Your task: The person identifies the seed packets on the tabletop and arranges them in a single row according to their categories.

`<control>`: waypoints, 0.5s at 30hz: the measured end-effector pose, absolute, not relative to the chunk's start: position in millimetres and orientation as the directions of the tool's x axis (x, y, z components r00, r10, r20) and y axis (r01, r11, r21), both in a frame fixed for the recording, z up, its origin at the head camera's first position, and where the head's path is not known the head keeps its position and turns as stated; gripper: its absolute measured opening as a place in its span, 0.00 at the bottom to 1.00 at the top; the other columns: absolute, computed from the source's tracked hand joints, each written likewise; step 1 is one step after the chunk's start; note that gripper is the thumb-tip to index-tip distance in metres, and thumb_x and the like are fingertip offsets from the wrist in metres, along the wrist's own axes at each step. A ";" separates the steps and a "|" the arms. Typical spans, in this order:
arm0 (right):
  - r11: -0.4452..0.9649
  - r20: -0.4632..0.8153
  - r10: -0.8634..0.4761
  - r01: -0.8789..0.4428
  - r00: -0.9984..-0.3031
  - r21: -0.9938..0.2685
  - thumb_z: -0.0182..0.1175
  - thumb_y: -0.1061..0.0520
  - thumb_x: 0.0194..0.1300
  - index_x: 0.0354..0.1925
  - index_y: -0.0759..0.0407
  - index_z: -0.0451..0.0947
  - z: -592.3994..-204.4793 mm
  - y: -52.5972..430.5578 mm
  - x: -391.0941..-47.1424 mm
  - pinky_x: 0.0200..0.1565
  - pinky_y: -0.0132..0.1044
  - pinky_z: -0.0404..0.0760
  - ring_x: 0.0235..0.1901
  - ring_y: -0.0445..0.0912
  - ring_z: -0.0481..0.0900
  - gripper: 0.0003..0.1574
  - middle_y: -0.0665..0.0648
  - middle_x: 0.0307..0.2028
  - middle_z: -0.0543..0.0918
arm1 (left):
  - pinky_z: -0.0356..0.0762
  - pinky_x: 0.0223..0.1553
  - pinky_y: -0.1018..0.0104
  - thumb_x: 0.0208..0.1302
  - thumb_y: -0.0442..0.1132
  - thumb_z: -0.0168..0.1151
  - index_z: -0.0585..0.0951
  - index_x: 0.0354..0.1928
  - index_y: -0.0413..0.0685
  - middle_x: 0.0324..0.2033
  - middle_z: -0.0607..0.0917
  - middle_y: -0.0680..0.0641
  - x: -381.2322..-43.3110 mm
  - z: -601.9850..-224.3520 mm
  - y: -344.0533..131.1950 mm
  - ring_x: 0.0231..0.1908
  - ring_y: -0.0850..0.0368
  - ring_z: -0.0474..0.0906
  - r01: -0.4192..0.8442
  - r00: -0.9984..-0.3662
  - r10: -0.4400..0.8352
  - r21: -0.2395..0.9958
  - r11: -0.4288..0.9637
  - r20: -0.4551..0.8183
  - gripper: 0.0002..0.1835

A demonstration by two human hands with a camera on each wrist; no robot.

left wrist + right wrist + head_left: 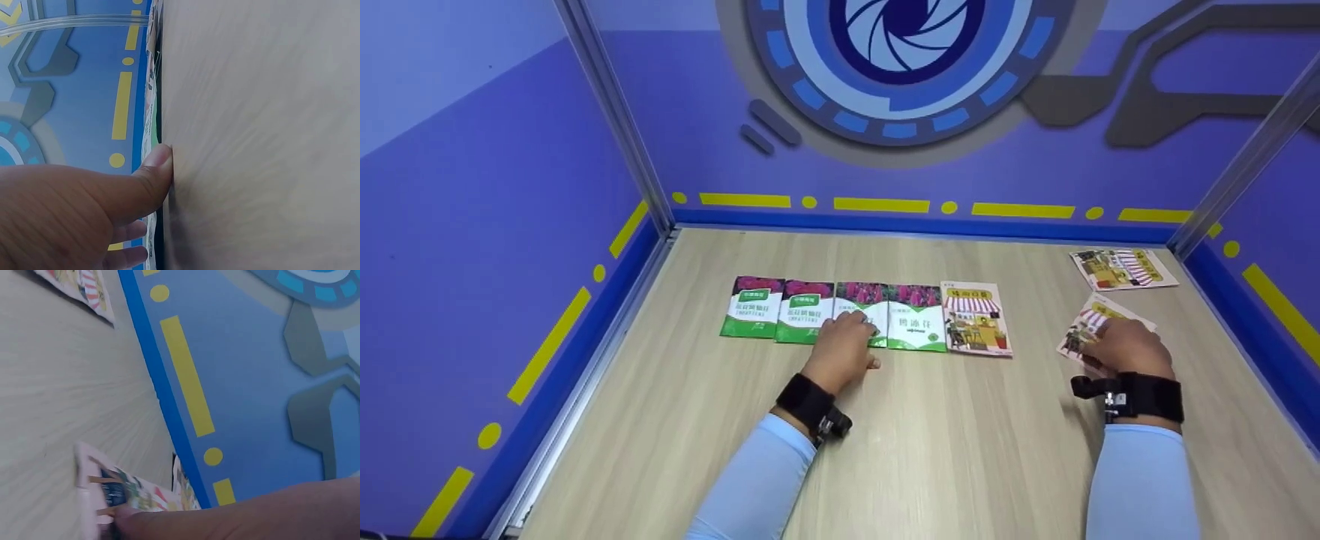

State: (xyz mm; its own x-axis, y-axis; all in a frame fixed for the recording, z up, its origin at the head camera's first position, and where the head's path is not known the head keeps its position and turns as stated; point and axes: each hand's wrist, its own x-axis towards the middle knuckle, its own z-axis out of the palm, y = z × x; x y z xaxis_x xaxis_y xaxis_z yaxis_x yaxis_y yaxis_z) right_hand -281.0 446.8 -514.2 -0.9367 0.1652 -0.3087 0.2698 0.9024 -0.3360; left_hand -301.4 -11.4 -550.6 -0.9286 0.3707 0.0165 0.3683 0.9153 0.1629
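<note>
My left hand (844, 349) rests with its fingertips on a green-and-white flower seed packet (861, 293), third in a row; its thumb touches the table in the left wrist view. To its left lie two similar seed packets (751, 307) with pink flowers, and to its right another green-and-white packet (915, 319). A pink packet (977, 322) with a striped-awning shopfront ends the row. My right hand (1132, 349) pinches a second pink shopfront packet (1078, 334); in the right wrist view the thumb (146, 524) lies on its face and its edge tilts up.
One more pink shopfront packet (1125, 270) lies sideways in the far right corner. Purple-blue panels (885, 180) wall in the wooden table (945, 442) at the back and both sides, with metal posts (622, 112) at the corners.
</note>
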 end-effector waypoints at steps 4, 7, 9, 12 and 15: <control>0.898 -0.322 0.028 0.166 -0.946 -0.408 0.64 0.49 0.64 0.57 0.68 0.76 -517.6 434.0 -289.3 0.29 0.37 0.75 0.32 0.50 0.82 0.30 0.62 0.38 0.86 | 0.70 0.63 0.48 0.52 0.57 0.75 0.81 0.60 0.56 0.61 0.78 0.50 -302.1 -551.4 -12.0 0.61 0.49 0.73 0.364 -0.930 0.367 0.167 0.916 0.011 0.32; 0.905 -0.270 -0.048 0.073 -0.962 -0.420 0.66 0.53 0.62 0.58 0.66 0.77 -522.6 423.1 -296.8 0.33 0.38 0.77 0.35 0.50 0.82 0.29 0.63 0.43 0.86 | 0.71 0.61 0.48 0.52 0.57 0.75 0.82 0.59 0.56 0.60 0.79 0.50 -302.3 -552.0 -12.5 0.61 0.49 0.74 0.366 -0.930 0.368 0.162 0.917 0.016 0.32; 0.912 -0.232 -0.084 0.019 -0.969 -0.410 0.66 0.55 0.61 0.56 0.64 0.79 -526.2 416.4 -301.4 0.37 0.40 0.78 0.37 0.50 0.81 0.27 0.64 0.45 0.85 | 0.72 0.60 0.49 0.51 0.58 0.75 0.82 0.58 0.56 0.59 0.79 0.50 -302.4 -552.1 -12.6 0.60 0.50 0.74 0.369 -0.929 0.370 0.156 0.916 0.022 0.32; 0.922 -0.214 -0.104 -0.013 -0.971 -0.387 0.63 0.56 0.63 0.58 0.64 0.79 -529.8 408.3 -305.8 0.44 0.48 0.79 0.41 0.54 0.79 0.26 0.66 0.50 0.84 | 0.72 0.59 0.49 0.51 0.58 0.75 0.82 0.58 0.56 0.58 0.79 0.50 -302.5 -552.0 -12.5 0.59 0.50 0.74 0.375 -0.927 0.375 0.149 0.915 0.026 0.32; 0.930 -0.234 -0.086 0.006 -0.968 -0.367 0.60 0.56 0.67 0.64 0.63 0.74 -531.9 402.9 -308.5 0.55 0.61 0.75 0.50 0.58 0.77 0.28 0.71 0.58 0.78 | 0.72 0.59 0.49 0.51 0.58 0.75 0.82 0.58 0.56 0.58 0.79 0.50 -302.6 -551.5 -12.2 0.60 0.50 0.74 0.377 -0.926 0.377 0.148 0.914 0.028 0.32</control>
State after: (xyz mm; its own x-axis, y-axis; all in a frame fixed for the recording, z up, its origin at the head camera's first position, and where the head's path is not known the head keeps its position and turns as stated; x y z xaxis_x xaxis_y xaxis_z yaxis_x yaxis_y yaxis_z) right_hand -308.5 402.9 -531.9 -0.9685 -0.0857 -0.2340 0.0064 0.9301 -0.3673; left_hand -302.6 -12.2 -551.5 -0.9257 0.3771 0.0283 0.3770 0.9143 0.1480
